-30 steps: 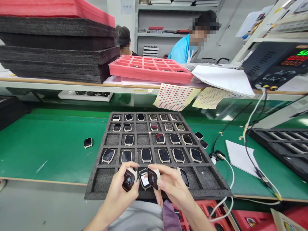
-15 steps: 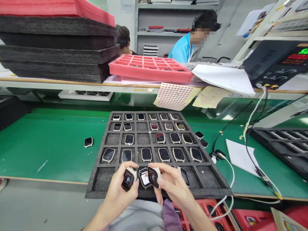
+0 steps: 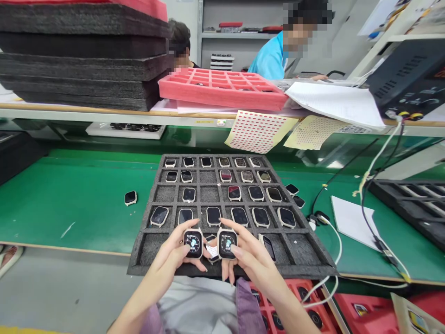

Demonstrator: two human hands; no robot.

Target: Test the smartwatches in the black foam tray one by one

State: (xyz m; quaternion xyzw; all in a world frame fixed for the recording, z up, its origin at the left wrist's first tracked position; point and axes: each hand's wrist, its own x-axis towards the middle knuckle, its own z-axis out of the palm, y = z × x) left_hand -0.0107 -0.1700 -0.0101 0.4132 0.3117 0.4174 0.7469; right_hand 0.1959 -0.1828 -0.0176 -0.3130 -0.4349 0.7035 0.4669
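My left hand (image 3: 177,253) grips a smartwatch case (image 3: 193,243) between thumb and fingers, its lit screen facing up toward me. In my right hand (image 3: 243,253) is a second, matching smartwatch case (image 3: 227,243), also lit with a dial. The two are held side by side over the front row of a black foam tray (image 3: 146,264). Behind and between them lies another watch case (image 3: 212,253) with a white screen, partly hidden by my fingers. A further watch case (image 3: 267,247) leans in its compartment to the right of my right hand.
Several dark-screened watches fill the tray's back rows. A lone watch (image 3: 130,198) lies on the green bench (image 3: 86,199) at left. White cables (image 3: 335,246) run down the right side. Black foam trays (image 3: 83,60) and a red foam tray (image 3: 222,97) sit on the shelf.
Both hands have turned the watches from tilted sideways to face me, and their dials now show plainly. The view has shifted slightly, with the shelf now higher in the frame.
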